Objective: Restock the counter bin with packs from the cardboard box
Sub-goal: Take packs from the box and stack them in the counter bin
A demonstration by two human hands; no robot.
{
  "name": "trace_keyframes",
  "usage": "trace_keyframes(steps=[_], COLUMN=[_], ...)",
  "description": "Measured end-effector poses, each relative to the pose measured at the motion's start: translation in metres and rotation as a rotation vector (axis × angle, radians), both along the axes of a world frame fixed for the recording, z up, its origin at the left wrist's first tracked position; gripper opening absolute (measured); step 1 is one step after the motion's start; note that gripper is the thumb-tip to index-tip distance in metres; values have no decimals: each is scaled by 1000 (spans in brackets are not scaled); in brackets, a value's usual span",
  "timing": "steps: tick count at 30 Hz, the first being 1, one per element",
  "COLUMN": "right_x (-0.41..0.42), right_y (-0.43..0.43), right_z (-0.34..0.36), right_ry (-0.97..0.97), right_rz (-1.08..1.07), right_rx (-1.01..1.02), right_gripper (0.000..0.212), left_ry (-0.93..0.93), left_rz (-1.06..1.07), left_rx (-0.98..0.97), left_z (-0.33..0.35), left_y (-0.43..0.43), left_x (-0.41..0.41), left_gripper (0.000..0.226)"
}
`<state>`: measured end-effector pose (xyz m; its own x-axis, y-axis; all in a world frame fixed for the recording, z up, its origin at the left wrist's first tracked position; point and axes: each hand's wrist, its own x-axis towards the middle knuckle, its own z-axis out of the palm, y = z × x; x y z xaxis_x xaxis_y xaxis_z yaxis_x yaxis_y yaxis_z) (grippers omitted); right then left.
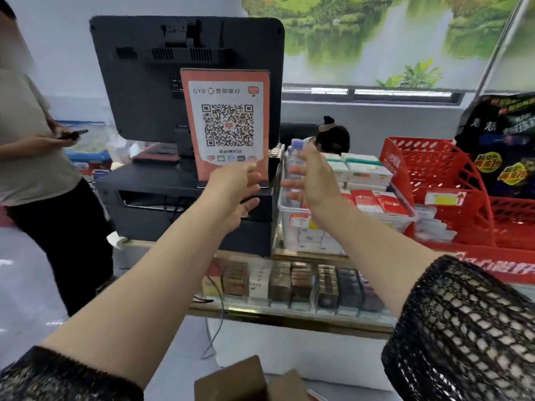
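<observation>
The clear counter bin (292, 215) sat on the table, with red and white packs (388, 202) stacked inside it. They looked light, stiff and boxy, best pinched by their long sides. The cardboard box (231, 380) lay well below the bin, near the person. The left hand (234, 192) hovered just left of the bin and the right hand (312, 178) at its left edge, fingers (292, 186) spread loose, holding nothing. A payment sign (228, 125) crowded the bin's left and a red basket (434, 175) its right; open room was only above
</observation>
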<state>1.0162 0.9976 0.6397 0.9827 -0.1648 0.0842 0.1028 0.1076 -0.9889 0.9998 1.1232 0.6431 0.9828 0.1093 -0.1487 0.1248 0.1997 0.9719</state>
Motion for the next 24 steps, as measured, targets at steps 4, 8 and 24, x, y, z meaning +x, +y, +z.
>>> trace_keyframes(steps=[4,8,24], right_x=[-25,-51,-121], right_y=[10,11,38], right_z=[-30,-80,-372], right_ry=[0,31,300], right_rz=[51,144,299], right_rx=[-63,-126,-313], right_gripper=[37,38,54], left_ry=[57,144,452], left_rz=[78,187,316], left_rx=[35,83,146], left_z=[-29,-73,-345], left_y=[11,13,19], left_x=[-31,-65,-121], left_gripper=[28,20,23])
